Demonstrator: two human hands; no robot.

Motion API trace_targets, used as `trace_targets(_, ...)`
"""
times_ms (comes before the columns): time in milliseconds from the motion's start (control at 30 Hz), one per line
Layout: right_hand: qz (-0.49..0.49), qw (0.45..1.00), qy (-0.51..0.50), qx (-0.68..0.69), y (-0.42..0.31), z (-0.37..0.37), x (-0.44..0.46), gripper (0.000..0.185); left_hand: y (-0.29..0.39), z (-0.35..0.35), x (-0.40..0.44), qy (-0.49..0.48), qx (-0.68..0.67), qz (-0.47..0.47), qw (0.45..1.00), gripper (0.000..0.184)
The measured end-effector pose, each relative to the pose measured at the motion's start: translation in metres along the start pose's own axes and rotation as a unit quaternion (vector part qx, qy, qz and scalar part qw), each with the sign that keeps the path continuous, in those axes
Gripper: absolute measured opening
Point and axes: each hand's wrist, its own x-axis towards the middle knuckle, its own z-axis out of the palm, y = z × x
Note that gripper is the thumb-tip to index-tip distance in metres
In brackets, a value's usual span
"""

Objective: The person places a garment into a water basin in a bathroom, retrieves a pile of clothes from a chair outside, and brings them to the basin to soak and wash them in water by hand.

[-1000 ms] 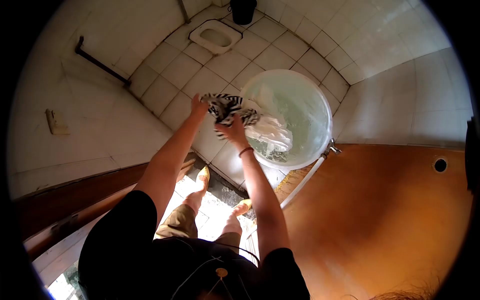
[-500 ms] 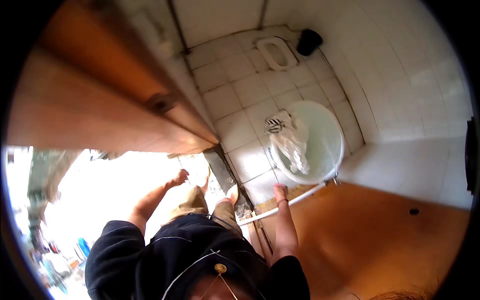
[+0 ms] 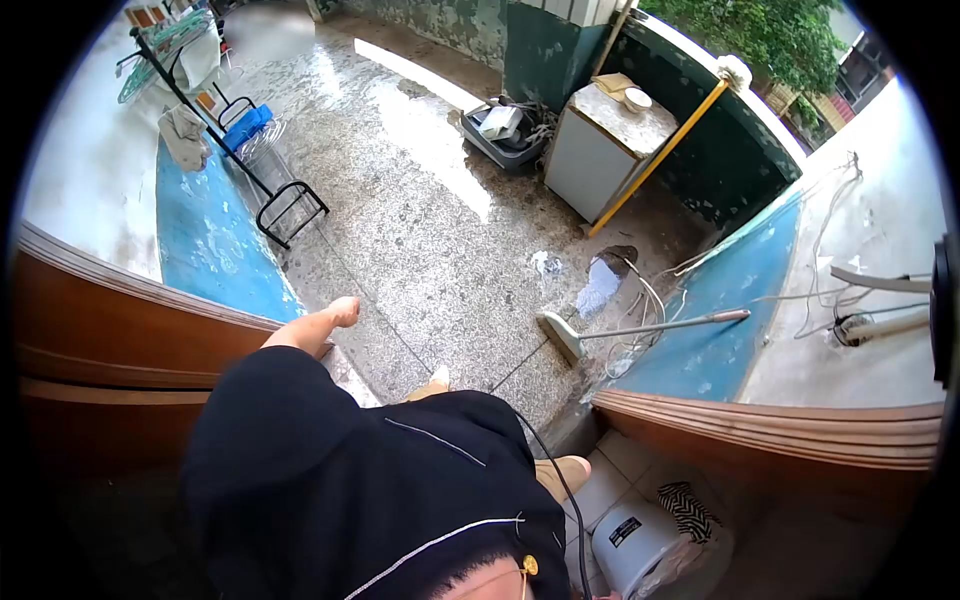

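Note:
My left hand (image 3: 345, 311) hangs to the left of my body by the brown door frame, its fingers loosely curled together with nothing visible in them. My right hand is out of view. At the lower right, behind the door frame, a black-and-white striped cloth (image 3: 688, 511) lies at the side of a white bucket (image 3: 640, 548) with a dark label. Pale, translucent material (image 3: 672, 566) is bunched beside the bucket.
A broom (image 3: 562, 338) lies right of my feet, near loose cables. Farther off stand a cabinet (image 3: 590, 155), a yellow-handled mop (image 3: 665, 155) and a dark tray (image 3: 505, 135) of items. A black rack (image 3: 290, 210) with hangers lines the left wall.
The view has turned from the tiled washroom to the outdoor floor beyond the doorway. Both hands have let go of the striped cloth. My right hand has left the view.

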Motion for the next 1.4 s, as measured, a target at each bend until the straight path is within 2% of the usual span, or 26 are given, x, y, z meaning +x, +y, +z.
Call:
trace_targets(67,-0.029,0.989,-0.082,-0.123,0.043,0.110,-0.027,0.019,-0.087,0.078,0.028,-0.009,-0.073,-0.060,0.995,0.019)
trace_targets(100,-0.033,0.979,-0.113,-0.167,0.057,0.166,-0.050,0.018,-0.123,0.102,0.031,-0.002,-0.052,-0.058,0.997,0.018)
trace_targets(167,-0.055,0.944,-0.171,-0.276,0.084,0.265,-0.078,0.017,-0.128,0.134,0.027,0.037,-0.158,-0.271,0.949,0.019)
trace_targets(267,-0.061,0.904,-0.189,-0.379,0.097,0.374,-0.139,0.015,-0.154,0.155,0.042,0.049,-0.244,-0.314,0.916,0.021)
trace_targets(367,-0.055,0.878,-0.144,-0.453,0.091,0.444,-0.164,0.013,-0.184,0.124,0.087,0.028,-0.318,-0.336,0.886,0.023)
trace_targets(500,-0.014,0.877,-0.043,-0.478,0.059,0.547,-0.166,0.011,-0.251,0.059,0.152,0.172,-0.413,-0.363,0.817,0.020)
trace_targets(567,-0.015,0.882,-0.020,-0.471,0.051,0.645,-0.166,0.010,-0.292,0.043,0.174,0.214,-0.412,-0.392,0.794,0.019)
trace_targets(600,-0.135,0.866,-0.078,-0.476,0.074,0.709,-0.239,0.011,-0.312,0.043,0.173,0.212,-0.438,-0.426,0.763,0.018)
trace_targets(633,-0.117,0.834,-0.155,-0.517,0.089,0.778,-0.263,0.011,-0.329,0.038,0.167,0.206,-0.458,-0.458,0.733,0.018)
trace_targets(667,-0.159,0.788,-0.210,-0.557,0.123,0.854,-0.308,0.011,-0.339,0.037,0.170,0.178,-0.480,-0.484,0.710,0.017)
trace_targets(700,-0.198,0.744,-0.256,-0.585,0.140,0.908,-0.408,0.011,-0.344,0.025,0.159,0.149,-0.504,-0.508,0.683,0.017)
trace_targets(733,-0.218,0.735,-0.349,-0.539,0.155,0.951,-0.476,0.013,-0.344,0.005,0.149,0.137,-0.533,-0.524,0.650,0.018)
trace_targets(767,-0.249,0.670,-0.411,-0.566,0.183,1.008,-0.523,0.019,-0.345,-0.007,0.153,0.131,-0.562,-0.538,0.615,0.018)
trace_targets(833,-0.284,0.582,-0.495,-0.578,0.209,1.094,-0.631,0.022,-0.342,-0.037,0.141,0.143,-0.610,-0.571,0.531,0.017)
trace_targets(900,-0.372,0.503,-0.514,-0.587,0.252,1.164,-0.747,0.027,-0.343,-0.058,0.162,0.117,-0.614,-0.617,0.479,0.014)
trace_targets(967,-0.498,0.380,-0.612,-0.482,0.305,1.261,-0.785,0.038,-0.355,-0.057,0.201,0.091,-0.593,-0.655,0.459,0.012)
trace_targets(1033,-0.726,0.145,-0.476,-0.474,0.343,1.305,-0.865,0.048,-0.381,-0.072,0.243,0.059,-0.617,-0.667,0.413,0.015)
trace_targets(1100,-0.723,0.118,-0.500,-0.462,0.404,1.342,-0.926,0.054,-0.426,-0.078,0.315,0.072,-0.620,-0.647,0.439,0.017)
trace_targets(1167,-0.682,0.173,-0.536,-0.466,0.456,1.375,-0.977,0.054,-0.491,-0.148,0.386,0.103,-0.594,-0.622,0.499,0.026)
trace_targets(1200,-0.636,0.226,-0.547,-0.495,0.486,1.386,-1.003,0.055,-0.519,-0.183,0.439,0.124,-0.569,-0.619,0.527,0.033)
trace_targets(1233,-0.590,0.270,-0.572,-0.502,0.511,1.406,-1.009,0.057,-0.552,-0.216,0.490,0.152,-0.537,-0.564,0.608,0.038)
trace_targets(1267,-0.568,0.241,-0.558,-0.556,0.522,1.412,-1.038,0.056,-0.594,-0.247,0.535,0.175,-0.495,-0.510,0.681,0.043)
trace_targets(1300,-0.532,0.253,-0.574,-0.568,0.549,1.438,-1.031,0.062,-0.611,-0.357,0.570,0.138,-0.505,-0.469,0.711,0.049)
trace_targets(1333,-0.547,0.221,-0.514,-0.622,0.559,1.440,-1.067,0.066,-0.618,-0.449,0.602,0.180,-0.453,-0.423,0.764,0.054)
trace_targets(1367,-0.559,0.190,-0.447,-0.672,0.567,1.440,-1.110,0.070,-0.642,-0.500,0.655,0.216,-0.405,-0.336,0.823,0.057)
trace_targets(1400,-0.583,0.173,-0.465,-0.644,0.590,1.462,-1.136,0.071,-0.655,-0.556,0.704,0.272,-0.417,-0.239,0.834,0.059)
